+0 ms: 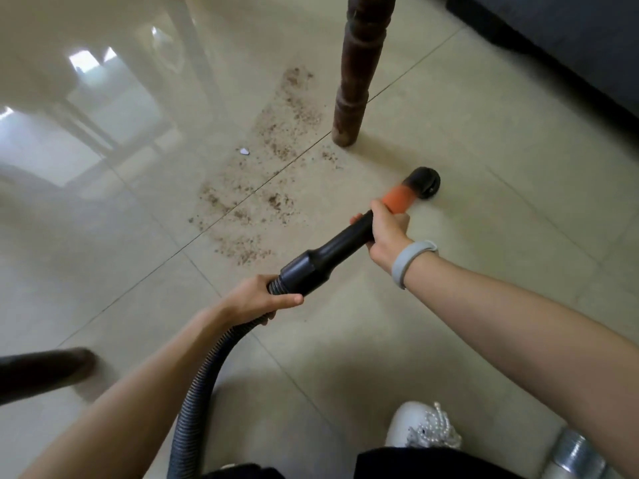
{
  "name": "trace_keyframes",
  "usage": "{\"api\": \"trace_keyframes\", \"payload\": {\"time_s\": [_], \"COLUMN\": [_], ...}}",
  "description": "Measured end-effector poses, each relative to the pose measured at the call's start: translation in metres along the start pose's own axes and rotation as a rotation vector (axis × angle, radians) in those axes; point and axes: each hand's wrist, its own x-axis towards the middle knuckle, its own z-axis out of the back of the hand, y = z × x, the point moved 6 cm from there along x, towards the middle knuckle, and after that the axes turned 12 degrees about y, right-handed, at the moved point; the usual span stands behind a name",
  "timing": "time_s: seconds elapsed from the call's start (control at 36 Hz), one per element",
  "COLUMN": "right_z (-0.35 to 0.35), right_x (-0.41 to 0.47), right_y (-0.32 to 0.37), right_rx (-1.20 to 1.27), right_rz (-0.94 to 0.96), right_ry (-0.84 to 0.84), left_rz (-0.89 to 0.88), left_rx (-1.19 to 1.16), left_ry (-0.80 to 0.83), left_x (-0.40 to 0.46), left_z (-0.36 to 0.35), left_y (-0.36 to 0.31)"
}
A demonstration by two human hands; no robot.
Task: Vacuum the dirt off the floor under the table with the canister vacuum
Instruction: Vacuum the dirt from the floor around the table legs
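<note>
Dirt (266, 167) lies scattered over the pale tiled floor (466, 278) in a long brown band, running from far beside the turned wooden table leg (356, 67) toward us on the left, across a grout line; a few crumbs sit just near the foot of the leg. As far as we can judge, most of the band is not yet picked up.

We hold the vacuum wand (342, 247) with both hands. Our right hand (387, 233) has its fingers curled round the black tube just behind the orange collar, and our left hand (262, 299) grips the ribbed hose (204, 375) where it joins the cuff. The round black nozzle (427, 181) sits low over the floor to the right of the dirt, on clean tile, near the leg but apart from it.

To do this step well, we would swing the nozzle left onto the crumbs by the leg, keep its mouth flat and close to the tile, and draw slow overlapping passes along the band toward us, letting the left hand feed hose so it does not drag through the dirt. The small white scrap (244, 152) at the band's left edge may need a pass of its own.

We can read no brand, label or writing on the wand, hose or the grey wristband (409, 261).
</note>
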Motion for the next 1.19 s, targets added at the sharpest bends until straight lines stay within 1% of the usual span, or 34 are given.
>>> {"api": "trace_keyframes", "payload": {"time_s": [0.06, 0.14, 0.19, 0.25, 0.31, 0.36, 0.47, 0.53, 0.67, 0.89, 1.03, 1.19], "right_z": [-0.008, -0.015, -0.017, -0.018, -0.021, -0.023, -0.024, -0.025, -0.029, -0.040, -0.049, -0.050], "right_x": [-0.004, -0.009, -0.011, -0.014, -0.016, -0.016, -0.018, -0.020, -0.022, -0.020, -0.009, -0.019], "right_y": [-0.017, -0.036, -0.045, -0.052, -0.055, -0.058, -0.067, -0.071, -0.085, -0.089, -0.082, -0.092], "right_rx": [-0.056, -0.098, -0.094, -0.087, -0.091, -0.111, -0.158, -0.175, -0.301, -0.419, -0.383, -0.558], "right_rz": [-0.034, -0.063, -0.074, -0.091, -0.094, -0.093, -0.100, -0.098, -0.094, -0.064, -0.073, -0.024], "right_ry": [0.043, 0.063, 0.068, 0.075, 0.085, 0.093, 0.103, 0.112, 0.095, 0.127, 0.066, 0.027], "left_rz": [0.002, -0.003, -0.011, -0.050, -0.112, -0.157, -0.183, -0.169, -0.156, -0.211, -0.218, -0.169], "left_rx": [0.014, 0.036, 0.111, 0.188, 0.214, 0.244, 0.357, 0.405, 0.453, 0.361, 0.331, 0.378], "left_ry": [-0.059, -0.154, -0.239, -0.341, -0.424, -0.458, -0.475, -0.450, -0.482, -0.584, -0.556, -0.449], "left_x": [-0.014, -0.030, -0.040, -0.049, -0.054, -0.055, -0.050, -0.049, -0.053, -0.067, -0.077, -0.080], "left_z": [-0.002, 0.000, 0.004, 0.007, 0.009, 0.009, 0.011, 0.013, 0.011, 0.000, -0.001, 0.000], "left_y": [0.019, 0.039, 0.046, 0.047, 0.042, 0.033, 0.017, 0.013, 0.014, 0.037, 0.054, 0.054]}}
